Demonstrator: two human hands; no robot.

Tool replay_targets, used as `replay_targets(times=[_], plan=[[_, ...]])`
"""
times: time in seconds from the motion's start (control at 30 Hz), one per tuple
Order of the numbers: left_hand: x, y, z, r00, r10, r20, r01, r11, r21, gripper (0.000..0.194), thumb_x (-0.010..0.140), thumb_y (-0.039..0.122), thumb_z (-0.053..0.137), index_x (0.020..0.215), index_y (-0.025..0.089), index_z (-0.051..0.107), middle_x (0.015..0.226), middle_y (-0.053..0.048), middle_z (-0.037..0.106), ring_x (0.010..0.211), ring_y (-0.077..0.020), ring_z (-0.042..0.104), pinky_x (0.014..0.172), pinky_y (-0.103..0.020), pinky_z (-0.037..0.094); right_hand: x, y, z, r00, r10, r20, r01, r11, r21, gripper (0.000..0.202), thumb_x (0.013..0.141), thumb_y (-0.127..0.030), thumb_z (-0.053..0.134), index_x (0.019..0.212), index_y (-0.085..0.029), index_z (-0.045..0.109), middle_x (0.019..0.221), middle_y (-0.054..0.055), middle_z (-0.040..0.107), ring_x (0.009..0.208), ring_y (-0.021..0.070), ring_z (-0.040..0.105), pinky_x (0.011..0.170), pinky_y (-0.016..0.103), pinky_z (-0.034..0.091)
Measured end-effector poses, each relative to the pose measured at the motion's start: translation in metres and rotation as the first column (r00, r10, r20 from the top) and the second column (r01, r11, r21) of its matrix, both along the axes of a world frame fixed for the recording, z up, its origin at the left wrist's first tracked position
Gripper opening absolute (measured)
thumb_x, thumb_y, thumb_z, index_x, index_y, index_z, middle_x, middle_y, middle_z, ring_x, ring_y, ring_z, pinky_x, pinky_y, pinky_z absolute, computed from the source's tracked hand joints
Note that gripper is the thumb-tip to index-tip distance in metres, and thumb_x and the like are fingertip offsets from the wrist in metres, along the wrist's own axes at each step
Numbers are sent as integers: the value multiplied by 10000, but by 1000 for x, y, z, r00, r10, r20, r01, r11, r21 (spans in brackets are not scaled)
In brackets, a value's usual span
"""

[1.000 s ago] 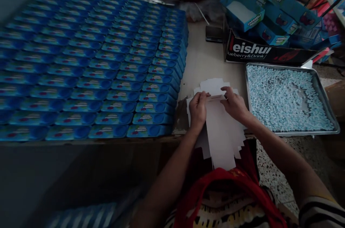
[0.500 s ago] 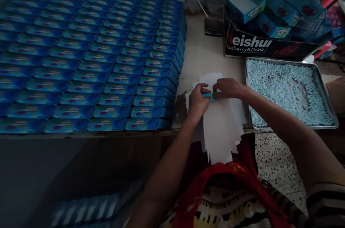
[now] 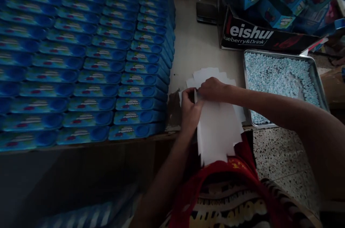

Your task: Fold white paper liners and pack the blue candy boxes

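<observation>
A stack of white card blanks (image 3: 219,127) lies fanned out on the table edge and over my lap. Just above it, both my hands meet around a small carton (image 3: 196,95), of which only a pale, blurred edge shows between the fingers. My left hand (image 3: 190,109) is closed around its left side, with thumb and forefinger curled. My right hand (image 3: 212,89) comes from the right, its fingers bent and pressed against the carton at the top. Most of the carton is hidden by my fingers.
Rows of blue cartons (image 3: 99,66) cover the left of the table. A metal tray (image 3: 320,84) of pale blue candies (image 3: 277,73) stands at right. Behind it is a black box (image 3: 248,37) with blue display boxes (image 3: 280,16). A dark phone-like object (image 3: 207,13) lies nearby.
My hands have turned the carton; its blue side, seen before, is now hidden and a pale edge shows. My right hand has moved left, closer to my left. The view has shifted.
</observation>
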State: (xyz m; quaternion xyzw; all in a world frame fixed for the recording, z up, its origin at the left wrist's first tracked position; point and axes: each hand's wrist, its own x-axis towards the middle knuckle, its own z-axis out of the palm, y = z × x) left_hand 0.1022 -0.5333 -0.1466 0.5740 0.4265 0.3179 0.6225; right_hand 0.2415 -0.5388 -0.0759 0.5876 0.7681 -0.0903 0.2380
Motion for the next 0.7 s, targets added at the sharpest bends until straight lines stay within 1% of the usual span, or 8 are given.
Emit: replay_targets(times=[0.1, 0.2, 0.37, 0.43, 0.5, 0.57, 0.63, 0.7], plan=[[-29, -7, 21, 986, -122, -112, 137, 981, 138, 518, 800, 311, 745, 1280, 219, 571, 1269, -102, 677, 1163, -269, 659, 1049, -442, 515, -3, -4, 2, 997, -78, -13, 78, 997, 7, 346, 971, -65, 466, 1165, -115, 749, 1167, 190, 761, 1092, 301, 723, 842, 375, 528], [-63, -24, 52, 970, -71, -232, 178, 858, 481, 403, 869, 339, 713, 1244, 206, 647, 1288, -121, 668, 1248, -300, 623, 1098, -476, 482, 17, -14, 12, 963, -266, -31, 267, 962, 50, 295, 916, -122, 576, 1149, -77, 751, 1189, 228, 749, 1134, 332, 712, 882, 387, 539], [-112, -85, 68, 991, 87, -102, 29, 601, 799, 127, 871, 251, 747, 994, 235, 725, 1052, -70, 736, 1009, -233, 698, 960, -390, 543, 77, -73, 44, 672, -726, -145, 734, 679, -2, 226, 812, -185, 688, 984, -63, 769, 845, 177, 780, 915, 312, 763, 790, 344, 583], [-117, -108, 56, 995, 18, -100, 56, 722, 690, 149, 851, 290, 782, 962, 235, 700, 880, -34, 715, 793, -185, 689, 789, -329, 562, 85, -110, 52, 454, -859, -237, 862, 491, -128, 176, 827, -194, 679, 944, -83, 748, 636, 103, 725, 704, 255, 745, 679, 310, 587], [-111, -120, 41, 992, -83, -94, 113, 921, 372, 273, 863, 397, 773, 1034, 228, 645, 871, -25, 695, 688, -160, 666, 661, -296, 553, 75, -147, 54, 142, -929, -343, 921, 250, -298, 163, 868, -249, 675, 930, -104, 717, 555, 62, 682, 574, 208, 695, 599, 288, 578], [-96, -118, 31, 997, -76, -35, 77, 996, 42, 445, 855, 494, 762, 1154, 223, 574, 1045, -71, 700, 787, -181, 704, 680, -305, 582, 53, -178, 56, -90, -923, -375, 870, 111, -481, 284, 942, -399, 625, 889, -127, 689, 564, 69, 687, 516, 181, 662, 561, 282, 567], [-77, -102, 26, 999, 30, 34, -28, 998, -64, 582, 844, 516, 763, 1284, 228, 513, 1289, -129, 655, 1062, -233, 709, 863, -352, 603, 27, -200, 65, -86, -952, -293, 759, 128, -639, 496, 980, -597, 519, 836, -145, 666, 576, 92, 694, 468, 175, 637, 520, 286, 538], [-61, -78, 24, 991, 112, 73, -111, 994, -22, 695, 818, 452, 791, 1393, 236, 466, 1439, -140, 594, 1279, -267, 626, 1051, -390, 542, 10, -207, 80, 123, -975, -185, 603, 222, -766, 599, 930, -725, 518, 794, -160, 659, 563, 95, 683, 433, 188, 618, 477, 292, 492]])
